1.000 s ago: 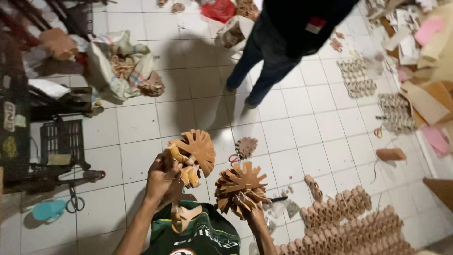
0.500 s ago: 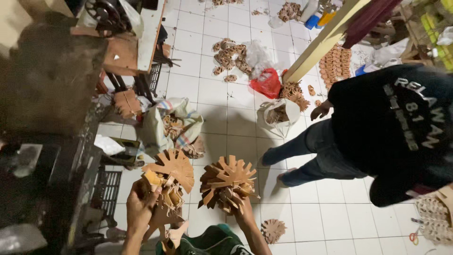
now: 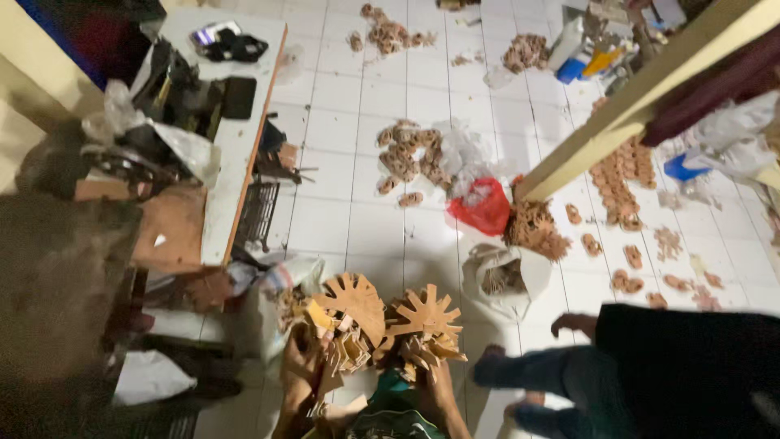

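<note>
My left hand grips a brown cardboard piece with a round, slotted, gear-like top. My right hand holds a second spiky, gear-like cardboard piece right beside the first, the two touching or nearly so. Both pieces are raised in front of my green shirt at the bottom middle of the head view. My fingers are partly hidden behind the cardboard.
Another person in dark top and jeans stands at the lower right. A white bag, a red bag and heaps of brown cut-outs lie on the white tiled floor. A cluttered white table stands left; a pale wooden beam crosses upper right.
The view has swung further up and left across the room. The two cardboard pieces have come closer together. The other person has shifted toward the lower right of the view.
</note>
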Demonstrator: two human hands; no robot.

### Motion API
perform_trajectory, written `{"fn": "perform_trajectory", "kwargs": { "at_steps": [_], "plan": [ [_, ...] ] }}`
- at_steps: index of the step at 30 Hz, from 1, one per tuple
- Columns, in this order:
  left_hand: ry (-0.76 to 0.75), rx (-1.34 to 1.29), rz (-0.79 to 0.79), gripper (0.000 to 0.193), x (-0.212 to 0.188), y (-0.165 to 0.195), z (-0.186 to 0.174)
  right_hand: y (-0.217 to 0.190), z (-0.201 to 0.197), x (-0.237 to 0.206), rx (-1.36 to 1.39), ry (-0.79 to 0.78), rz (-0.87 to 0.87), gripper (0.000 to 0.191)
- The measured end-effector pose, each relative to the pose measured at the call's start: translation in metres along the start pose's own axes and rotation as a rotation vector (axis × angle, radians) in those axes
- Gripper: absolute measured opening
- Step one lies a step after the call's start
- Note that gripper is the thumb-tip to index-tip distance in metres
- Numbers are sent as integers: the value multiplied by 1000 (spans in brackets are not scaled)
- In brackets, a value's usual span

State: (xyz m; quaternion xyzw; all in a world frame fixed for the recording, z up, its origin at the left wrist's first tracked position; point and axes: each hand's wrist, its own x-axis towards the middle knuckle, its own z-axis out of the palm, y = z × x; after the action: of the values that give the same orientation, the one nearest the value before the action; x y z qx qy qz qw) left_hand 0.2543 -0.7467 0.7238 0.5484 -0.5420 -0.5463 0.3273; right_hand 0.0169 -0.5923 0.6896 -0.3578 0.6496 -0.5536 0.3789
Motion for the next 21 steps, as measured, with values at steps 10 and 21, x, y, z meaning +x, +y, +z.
{"fn": "perform_trajectory", "kwargs": {
  "at_steps": [10,21],
  "plan": [
    [141,-347,309,41,242,139,80,-70,-111,362,-303,-54,-13,34],
    [263,75,237,60,566,214,140,-93,-39,678,1288,-194,302,36]
  ]
}}
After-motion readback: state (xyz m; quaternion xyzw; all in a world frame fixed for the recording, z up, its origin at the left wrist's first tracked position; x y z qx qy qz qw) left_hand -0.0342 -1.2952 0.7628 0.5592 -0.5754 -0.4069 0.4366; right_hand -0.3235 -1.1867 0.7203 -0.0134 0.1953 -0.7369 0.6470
